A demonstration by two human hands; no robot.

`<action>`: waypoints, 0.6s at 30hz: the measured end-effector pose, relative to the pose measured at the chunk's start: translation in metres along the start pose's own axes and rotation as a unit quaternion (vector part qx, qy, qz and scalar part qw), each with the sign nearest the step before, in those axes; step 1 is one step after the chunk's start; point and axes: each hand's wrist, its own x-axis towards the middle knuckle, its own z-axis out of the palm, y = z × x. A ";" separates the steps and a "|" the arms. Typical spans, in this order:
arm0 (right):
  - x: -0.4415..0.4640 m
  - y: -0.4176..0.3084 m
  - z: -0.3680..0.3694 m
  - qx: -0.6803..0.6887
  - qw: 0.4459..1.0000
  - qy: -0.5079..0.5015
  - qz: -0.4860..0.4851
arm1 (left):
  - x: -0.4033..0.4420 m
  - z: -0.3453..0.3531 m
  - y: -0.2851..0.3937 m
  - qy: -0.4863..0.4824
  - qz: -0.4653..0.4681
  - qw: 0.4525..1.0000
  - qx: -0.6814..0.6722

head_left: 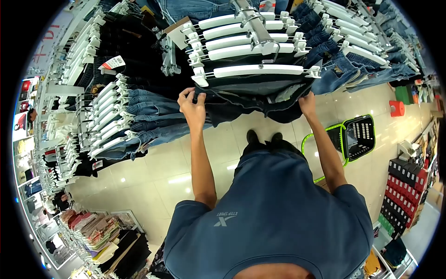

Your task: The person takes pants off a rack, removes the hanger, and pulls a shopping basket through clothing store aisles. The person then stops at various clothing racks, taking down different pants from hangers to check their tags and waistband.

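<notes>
A pair of dark trousers [283, 111] hangs by its waistband from a white clip hanger [258, 70] at the front of a rail. My left hand [192, 106] is closed on the left side of the trousers, thumb and fingers pinching the cloth below the clip. On the opposite side, my right hand [306, 103] grips the right edge of the cloth, its fingers partly hidden. The waist sags open between my hands, showing a lighter inner lining. Behind it, several more white hangers [251, 51] line the metal display arm [260, 35].
Denim jeans [153, 114] hang on racks to the left, with more jeans [344, 69] at the right. A black basket with a green handle [360, 138] stands on the tiled floor [162, 179]. Further off are a red bucket [397, 109] and stacked boxes [404, 190].
</notes>
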 end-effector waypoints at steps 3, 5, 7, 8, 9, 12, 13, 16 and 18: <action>-0.008 -0.009 -0.007 -0.017 0.998 0.049 -0.041 | 0.000 0.001 -0.002 0.009 -0.001 1.000 -0.013; -0.013 -0.012 -0.010 -0.028 0.999 0.001 -0.032 | 0.001 -0.002 -0.002 0.010 0.013 1.000 -0.012; -0.011 -0.010 -0.010 0.029 0.997 -0.063 -0.032 | 0.002 -0.009 0.000 0.013 0.038 0.999 -0.004; -0.009 -0.008 -0.013 0.063 0.994 -0.089 -0.031 | 0.002 -0.010 0.001 0.020 0.032 0.999 -0.023; -0.008 -0.008 -0.015 0.098 0.988 -0.116 -0.031 | 0.002 -0.012 0.003 0.020 0.027 0.999 -0.028; 0.000 -0.009 -0.012 0.164 0.975 -0.152 -0.012 | 0.003 -0.013 -0.002 0.019 0.030 0.999 -0.039; 0.004 -0.008 -0.009 0.180 0.971 -0.158 -0.001 | 0.002 -0.013 -0.004 0.018 0.034 0.998 -0.042; 0.018 -0.006 0.006 0.224 0.963 -0.142 -0.042 | 0.002 -0.012 -0.005 0.007 0.041 0.999 -0.005; 0.025 -0.003 0.011 0.187 0.975 -0.110 -0.050 | 0.006 -0.013 -0.006 -0.012 0.063 0.997 0.043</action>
